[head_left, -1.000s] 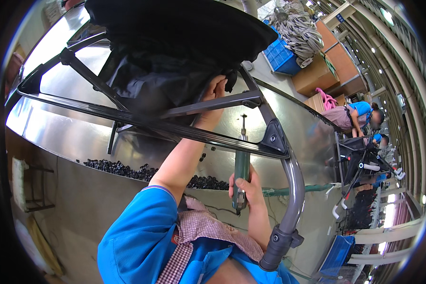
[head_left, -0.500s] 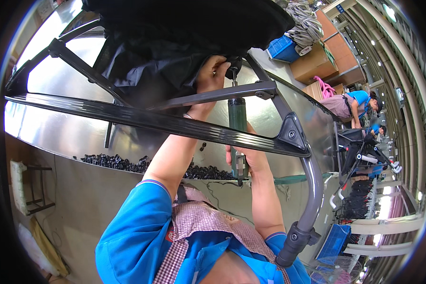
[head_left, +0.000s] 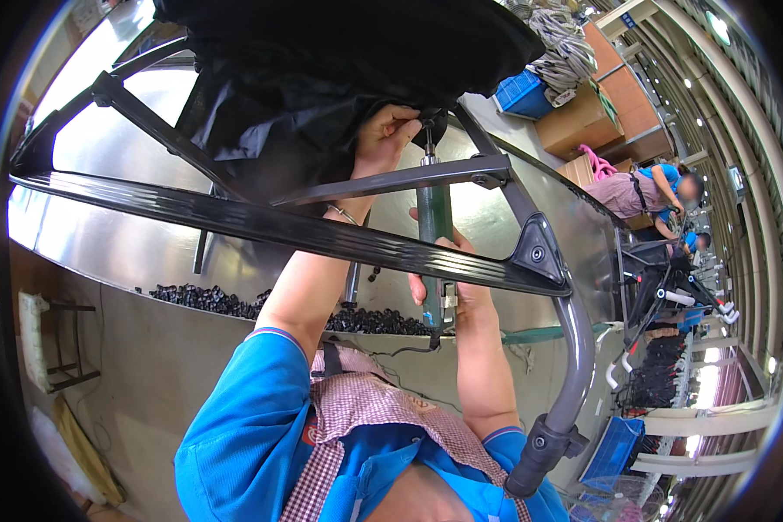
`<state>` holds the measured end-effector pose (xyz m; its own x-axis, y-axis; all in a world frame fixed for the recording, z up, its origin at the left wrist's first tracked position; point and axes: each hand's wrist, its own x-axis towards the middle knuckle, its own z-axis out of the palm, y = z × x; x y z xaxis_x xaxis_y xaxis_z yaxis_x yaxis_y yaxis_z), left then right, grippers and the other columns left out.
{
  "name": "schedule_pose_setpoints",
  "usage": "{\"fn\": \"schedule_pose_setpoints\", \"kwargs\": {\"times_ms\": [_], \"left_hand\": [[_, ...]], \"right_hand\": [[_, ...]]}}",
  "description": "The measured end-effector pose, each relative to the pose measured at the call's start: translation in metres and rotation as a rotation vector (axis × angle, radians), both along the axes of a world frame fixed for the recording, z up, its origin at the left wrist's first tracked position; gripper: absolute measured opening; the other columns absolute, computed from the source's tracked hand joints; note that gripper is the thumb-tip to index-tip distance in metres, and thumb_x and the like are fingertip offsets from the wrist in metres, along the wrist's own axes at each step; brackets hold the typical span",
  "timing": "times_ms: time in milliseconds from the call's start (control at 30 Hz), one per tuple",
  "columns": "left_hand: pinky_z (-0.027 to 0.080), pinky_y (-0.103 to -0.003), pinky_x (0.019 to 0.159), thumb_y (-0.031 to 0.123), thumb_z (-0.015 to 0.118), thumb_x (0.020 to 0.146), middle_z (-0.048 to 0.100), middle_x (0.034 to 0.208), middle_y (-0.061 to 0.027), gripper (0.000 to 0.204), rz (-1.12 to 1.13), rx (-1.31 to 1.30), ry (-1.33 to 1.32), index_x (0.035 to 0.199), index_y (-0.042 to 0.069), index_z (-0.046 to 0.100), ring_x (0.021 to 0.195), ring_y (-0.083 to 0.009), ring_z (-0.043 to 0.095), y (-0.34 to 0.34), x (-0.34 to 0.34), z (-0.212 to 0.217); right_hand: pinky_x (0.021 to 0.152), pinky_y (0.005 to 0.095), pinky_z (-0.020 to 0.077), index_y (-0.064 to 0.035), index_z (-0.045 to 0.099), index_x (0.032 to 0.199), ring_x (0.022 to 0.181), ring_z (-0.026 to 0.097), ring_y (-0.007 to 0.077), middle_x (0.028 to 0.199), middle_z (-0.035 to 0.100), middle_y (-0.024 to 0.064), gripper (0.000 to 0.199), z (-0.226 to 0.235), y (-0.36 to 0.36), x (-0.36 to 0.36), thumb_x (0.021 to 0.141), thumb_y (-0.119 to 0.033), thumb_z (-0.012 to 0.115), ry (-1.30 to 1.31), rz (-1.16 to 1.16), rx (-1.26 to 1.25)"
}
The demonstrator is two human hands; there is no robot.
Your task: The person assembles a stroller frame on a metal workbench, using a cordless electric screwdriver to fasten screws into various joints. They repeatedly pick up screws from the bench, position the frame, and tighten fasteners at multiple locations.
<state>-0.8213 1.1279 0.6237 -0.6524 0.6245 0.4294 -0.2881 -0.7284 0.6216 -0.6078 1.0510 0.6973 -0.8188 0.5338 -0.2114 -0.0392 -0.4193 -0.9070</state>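
While frame bars (head_left: 261, 222) cross both forearms, black parts (head_left: 209, 300) line the table (head_left: 96, 252).

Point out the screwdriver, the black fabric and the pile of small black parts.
screwdriver (head_left: 433, 222): head view, on its green body.
black fabric (head_left: 339, 61): head view, middle of the cloth.
pile of small black parts (head_left: 204, 300): head view, left part of the heap.

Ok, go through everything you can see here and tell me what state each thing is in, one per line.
Left hand: raised, pinching black fabric at the driver's tip.
Right hand: gripping the driver's lower body.
Driver: upright, tip up against the fabric.
Fabric: draped loosely over the frame.
Frame: resting across the metal table, tilted.
Table: shiny, carrying the frame.
Black parts: heaped loose along the table's edge.
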Motion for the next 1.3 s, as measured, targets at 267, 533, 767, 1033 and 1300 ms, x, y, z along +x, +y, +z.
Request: {"fn": "schedule_pose_setpoints", "kwargs": {"times_ms": [267, 533, 767, 1033, 1300], "left_hand": [[0.045, -0.019, 0.072, 0.0, 0.07, 0.087, 0.065, 0.081, 0.0011, 0.006, 0.077, 0.002, -0.052, 0.093, 0.002, 0.069, 0.076, -0.0057, 0.057, -0.003, 0.007, 0.012], [0.045, -0.025, 0.065, 0.018, 0.074, 0.086, 0.062, 0.075, 0.0028, 0.015, 0.225, -0.288, 0.101, 0.092, 0.005, 0.07, 0.072, -0.0069, 0.054, 0.0, 0.015, 0.011], [0.048, -0.022, 0.071, 0.01, 0.062, 0.094, 0.062, 0.082, 0.0031, 0.017, -0.006, 0.11, 0.091, 0.109, 0.004, 0.068, 0.074, -0.0068, 0.056, 0.029, -0.013, -0.035], [0.052, -0.036, 0.071, 0.011, 0.067, 0.08, 0.068, 0.087, -0.0122, 0.016, -0.377, -0.951, 1.176, 0.094, 0.006, 0.069, 0.081, -0.0287, 0.066, -0.198, 0.018, -0.107], [0.051, -0.046, 0.074, 0.015, 0.065, 0.078, 0.061, 0.089, -0.0135, 0.009, -0.023, -1.057, 1.274, 0.082, 0.008, 0.067, 0.084, -0.0358, 0.063, -0.23, 0.027, -0.231]], "right_hand": [[0.045, 0.0326, 0.0504, 0.0038, 0.032, 0.144, 0.052, 0.058, 0.0209, 0.071, 0.059, 0.0137, 0.081, 0.008, -0.012, -0.008, 0.094, -0.056, 0.053, 0.187, 0.042, -0.143], [0.047, 0.0283, 0.0487, 0.0008, 0.045, 0.134, 0.056, 0.056, 0.0161, 0.079, 0.057, 0.0091, 0.075, 0.015, -0.023, -0.013, 0.096, -0.064, 0.041, 0.232, -0.012, -0.173], [0.047, 0.0319, 0.0539, -0.0074, 0.05, 0.119, 0.055, 0.062, 0.0179, 0.076, 0.062, 0.0102, 0.061, 0.021, -0.027, -0.022, 0.09, -0.061, 0.057, 0.174, -0.016, -0.183], [0.044, 0.0232, 0.0481, 0.0049, 0.038, 0.14, 0.051, 0.058, 0.0124, 0.078, 0.059, 0.0079, 0.094, -0.021, -0.046, 0.073, 0.083, -0.065, 0.064, -0.044, 0.108, 0.075], [0.048, 0.0313, 0.0523, -0.0013, 0.038, 0.133, 0.055, 0.062, 0.0187, 0.078, 0.06, 0.0104, 0.077, -0.062, -0.068, 0.1, 0.081, -0.042, 0.077, -0.176, 0.064, -0.144]]}}
